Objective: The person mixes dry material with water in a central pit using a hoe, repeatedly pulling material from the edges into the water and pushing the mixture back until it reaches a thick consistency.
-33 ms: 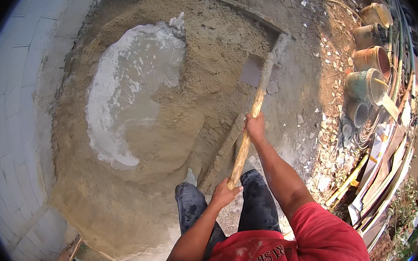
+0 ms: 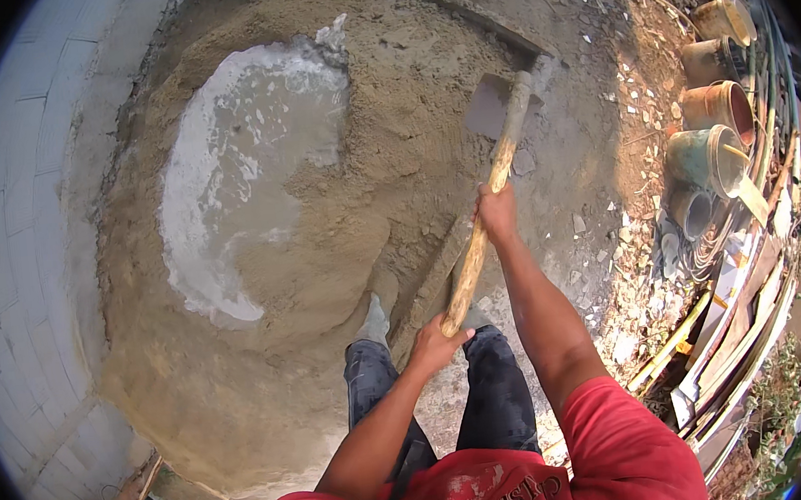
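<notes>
A hoe [image 2: 504, 157] with a rough, pale wooden handle and a flat grey blade slants from between my legs toward the far right. My left hand [image 2: 435, 344] is closed round the handle's near end. Higher up the same handle, my right hand [image 2: 497, 211] grips it. The blade lies over the grey ground beside a heap of damp brown sand [image 2: 416, 106]; whether it touches is unclear. In the heap's hollow, left of the hoe, sits a murky pool of water [image 2: 284, 117] edged by whitish-grey powder or paste [image 2: 189, 211].
Pale block wall [image 2: 13, 227] rises at left. Along the right stand several buckets [image 2: 717, 108], with stacked boards [image 2: 741, 334] and pipes nearer me. A narrow raised edge [image 2: 436, 275] runs by my feet; another [image 2: 475, 17] borders the sand's far side. Rubble litters the right-hand ground.
The hoe's blade and both my hands have shifted slightly away from me, the handle still gripped. The blade shows a little more clearly beside the handle.
</notes>
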`<state>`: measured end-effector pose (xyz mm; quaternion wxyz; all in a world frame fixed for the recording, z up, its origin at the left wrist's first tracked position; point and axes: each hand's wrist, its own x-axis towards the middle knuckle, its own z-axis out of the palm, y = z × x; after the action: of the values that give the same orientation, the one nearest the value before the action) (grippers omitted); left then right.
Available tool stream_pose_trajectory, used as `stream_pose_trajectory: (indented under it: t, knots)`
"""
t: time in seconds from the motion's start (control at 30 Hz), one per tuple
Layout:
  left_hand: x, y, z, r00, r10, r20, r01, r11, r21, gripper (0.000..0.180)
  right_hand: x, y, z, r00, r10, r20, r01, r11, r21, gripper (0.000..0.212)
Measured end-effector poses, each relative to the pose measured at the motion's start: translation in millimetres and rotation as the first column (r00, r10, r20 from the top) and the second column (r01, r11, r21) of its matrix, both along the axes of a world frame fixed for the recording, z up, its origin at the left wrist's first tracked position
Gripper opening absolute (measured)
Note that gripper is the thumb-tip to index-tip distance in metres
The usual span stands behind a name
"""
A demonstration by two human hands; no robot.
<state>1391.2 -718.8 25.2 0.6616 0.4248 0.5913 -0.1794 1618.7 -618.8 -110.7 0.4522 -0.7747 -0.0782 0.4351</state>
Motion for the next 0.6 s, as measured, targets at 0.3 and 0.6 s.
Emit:
stream_pose_trajectory:
  t: [0.3, 0.6]
  knots:
    - [-50.7, 44.3, -77.4, 0.993, -0.016, -0.121, 0.004, 0.995, -0.102, 0.050, -91.5, 15.4, -130.7, 0.993, 0.049, -0.109, -0.089, 0.909, -0.406, 0.026]
    - [-110.2, 229.5, 31.3, 0.999, 0.015, 0.035, -0.006, 0.969, -0.248, 0.036, -122.8, 122.1, -67.0, 0.827, -0.284, -0.485, 0.086, 0.917, -0.390, 0.030]
